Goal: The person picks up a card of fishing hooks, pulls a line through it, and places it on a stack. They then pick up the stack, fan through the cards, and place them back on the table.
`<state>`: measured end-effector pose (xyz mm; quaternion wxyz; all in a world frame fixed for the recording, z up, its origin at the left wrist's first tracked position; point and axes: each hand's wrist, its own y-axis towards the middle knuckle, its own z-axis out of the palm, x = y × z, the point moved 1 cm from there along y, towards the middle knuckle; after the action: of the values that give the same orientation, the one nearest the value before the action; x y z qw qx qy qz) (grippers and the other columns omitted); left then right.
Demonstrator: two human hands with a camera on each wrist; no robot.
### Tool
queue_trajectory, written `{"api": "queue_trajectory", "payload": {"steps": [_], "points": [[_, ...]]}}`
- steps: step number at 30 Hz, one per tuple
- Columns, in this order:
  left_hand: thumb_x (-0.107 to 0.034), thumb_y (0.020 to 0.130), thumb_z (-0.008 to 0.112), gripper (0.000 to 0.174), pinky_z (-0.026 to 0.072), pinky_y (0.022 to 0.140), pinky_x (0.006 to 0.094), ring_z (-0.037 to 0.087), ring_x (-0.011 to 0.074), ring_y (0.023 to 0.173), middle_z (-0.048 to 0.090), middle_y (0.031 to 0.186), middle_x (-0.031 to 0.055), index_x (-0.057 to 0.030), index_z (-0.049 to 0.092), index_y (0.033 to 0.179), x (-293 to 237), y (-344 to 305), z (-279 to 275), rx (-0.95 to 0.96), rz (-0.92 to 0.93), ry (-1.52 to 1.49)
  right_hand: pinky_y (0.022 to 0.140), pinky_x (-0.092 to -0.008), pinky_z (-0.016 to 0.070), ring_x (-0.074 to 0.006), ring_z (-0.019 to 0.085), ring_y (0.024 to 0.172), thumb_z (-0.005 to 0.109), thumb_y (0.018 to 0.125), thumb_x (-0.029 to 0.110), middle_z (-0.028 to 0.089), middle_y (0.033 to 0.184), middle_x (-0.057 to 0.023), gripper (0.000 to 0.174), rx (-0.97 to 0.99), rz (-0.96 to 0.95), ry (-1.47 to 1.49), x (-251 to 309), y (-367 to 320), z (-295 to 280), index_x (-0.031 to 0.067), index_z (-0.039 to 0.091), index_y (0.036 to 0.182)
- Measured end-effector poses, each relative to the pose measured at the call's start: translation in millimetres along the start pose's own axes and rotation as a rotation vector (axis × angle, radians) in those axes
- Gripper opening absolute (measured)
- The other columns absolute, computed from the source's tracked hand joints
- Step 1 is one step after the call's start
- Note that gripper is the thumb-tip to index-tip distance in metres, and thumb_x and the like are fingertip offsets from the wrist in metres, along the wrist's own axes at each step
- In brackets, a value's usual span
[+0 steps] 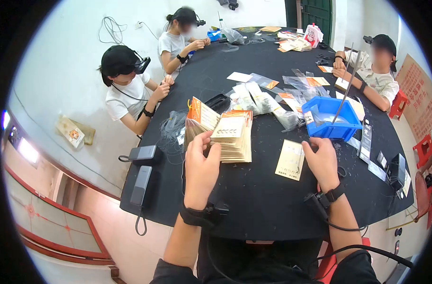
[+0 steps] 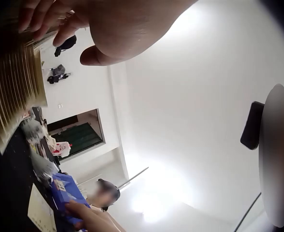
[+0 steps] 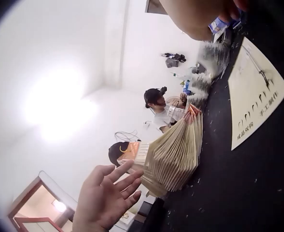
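Observation:
A tall stack of fish hook cards (image 1: 232,146) with orange tops stands before me, its left part fanned open in the head view. My left hand (image 1: 201,163) is at the stack's front left side; the right wrist view shows its fingers loosely spread, gripping nothing. A single cream card (image 1: 290,160) lies flat on the black cloth to the right of the stack. Small dark hooks in a row and printed characters show on this card (image 3: 255,96). My right hand (image 1: 322,161) is just beside the card's right edge, thumb near its upper corner, fingers bent loosely.
Behind my right hand stands a blue bin (image 1: 332,118) with a thin rod rising from it. Clear plastic packets (image 1: 258,99) lie beyond the stack. Two grey power banks (image 1: 142,165) sit at the left table edge. Three people sit around the table.

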<state>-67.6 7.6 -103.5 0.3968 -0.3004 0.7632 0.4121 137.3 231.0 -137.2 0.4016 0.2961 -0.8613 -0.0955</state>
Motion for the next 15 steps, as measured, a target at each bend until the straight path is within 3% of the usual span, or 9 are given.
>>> {"api": "queue_trajectory", "payload": {"steps": [3, 5, 7, 9, 11, 13, 15], "points": [[-0.027, 0.098, 0.055, 0.044, 0.0454, 0.091, 0.0303, 0.057, 0.0164, 0.107, 0.06, 0.122, 0.0102, 0.0011, 0.055, 0.132, -5, 1, -11, 0.082, -0.252, -0.076, 0.084, -0.0407, 0.0496, -0.0336, 0.062, 0.095, 0.068, 0.086, 0.021, 0.06, 0.106, -0.0188, 0.029, -0.098, -0.056, -0.008, 12, -2, -1, -0.0002, 0.068, 0.106], [-0.036, 0.098, 0.053, 0.051, 0.0444, 0.093, 0.033, 0.055, 0.0198, 0.113, 0.06, 0.125, 0.0106, -0.0007, 0.053, 0.134, 0, 2, -11, 0.136, -0.342, -0.158, 0.085, -0.0406, 0.0494, -0.0333, 0.062, 0.095, 0.068, 0.085, 0.018, 0.06, 0.106, -0.0183, 0.026, -0.112, -0.095, 0.03, 29, -7, -7, 0.0002, 0.068, 0.105], [-0.038, 0.098, 0.053, 0.051, 0.044, 0.094, 0.0345, 0.054, 0.0212, 0.116, 0.06, 0.125, 0.0109, -0.0014, 0.053, 0.134, 6, 4, -9, 0.169, -0.452, -0.261, 0.083, -0.0401, 0.0501, -0.0315, 0.063, 0.093, 0.068, 0.084, 0.015, 0.062, 0.1, -0.0157, 0.024, 0.024, -0.158, 0.194, 39, -9, -4, 0.0016, 0.068, 0.103], [-0.04, 0.098, 0.053, 0.05, 0.0436, 0.095, 0.037, 0.054, 0.0225, 0.117, 0.06, 0.126, 0.0117, -0.0016, 0.056, 0.129, 11, 7, -7, 0.153, -0.464, -0.284, 0.081, -0.0378, 0.0512, -0.0288, 0.065, 0.089, 0.068, 0.084, 0.017, 0.066, 0.096, -0.0145, 0.026, 0.244, -0.066, 0.395, 56, -11, 2, 0.0021, 0.069, 0.106], [-0.041, 0.098, 0.052, 0.048, 0.0438, 0.095, 0.0371, 0.054, 0.0218, 0.116, 0.059, 0.126, 0.0119, -0.0018, 0.057, 0.127, 18, 12, -7, 0.171, -0.463, -0.29, 0.075, -0.0345, 0.053, -0.0269, 0.068, 0.08, 0.065, 0.087, 0.025, 0.069, 0.089, -0.0184, 0.038, 0.441, 0.009, 0.5, 71, -9, 15, -0.007, 0.068, 0.106], [-0.042, 0.098, 0.052, 0.047, 0.044, 0.094, 0.0356, 0.056, 0.0198, 0.112, 0.061, 0.123, 0.0106, -0.0025, 0.059, 0.124, 22, 16, -4, 0.163, -0.494, -0.302, 0.073, -0.0378, 0.053, -0.0295, 0.067, 0.073, 0.061, 0.089, 0.037, 0.069, 0.085, -0.021, 0.051, 0.64, 0.11, 0.489, 80, 3, 37, -0.0112, 0.066, 0.105], [-0.043, 0.098, 0.052, 0.046, 0.0443, 0.092, 0.0339, 0.059, 0.0174, 0.106, 0.064, 0.118, 0.0085, -0.0036, 0.061, 0.121, 31, 20, 1, 0.188, -0.513, -0.325, 0.073, -0.0398, 0.0529, -0.0322, 0.067, 0.071, 0.055, 0.09, 0.046, 0.069, 0.085, -0.022, 0.061, 0.7, 0.173, 0.373, 81, 22, 62, -0.0116, 0.065, 0.106]]}}
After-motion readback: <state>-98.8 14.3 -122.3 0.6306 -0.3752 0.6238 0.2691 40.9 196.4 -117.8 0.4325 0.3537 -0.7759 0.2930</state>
